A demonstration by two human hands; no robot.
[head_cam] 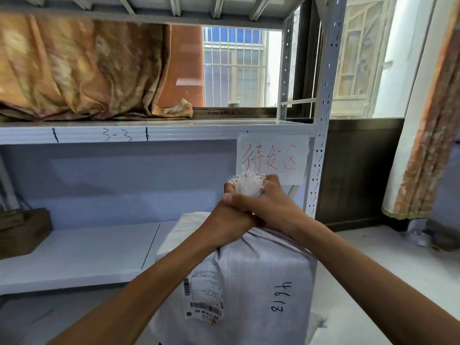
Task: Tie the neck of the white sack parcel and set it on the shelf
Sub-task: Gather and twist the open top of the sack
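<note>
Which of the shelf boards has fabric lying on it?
The upper shelf board, hand-marked "3-3" on its front edge, carries the orange patterned fabric. The lower shelf board holds only a brown box at its left end.

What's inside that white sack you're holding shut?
Cannot see: both hands grip the white sack at its gathered neck. Only frayed threads stick out; its boxy shape hints at a carton.

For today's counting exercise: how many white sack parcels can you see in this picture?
1. The white sack parcel stands in front of the shelf, its neck gripped by the left hand and right hand. Others may be hidden out of frame.
</note>
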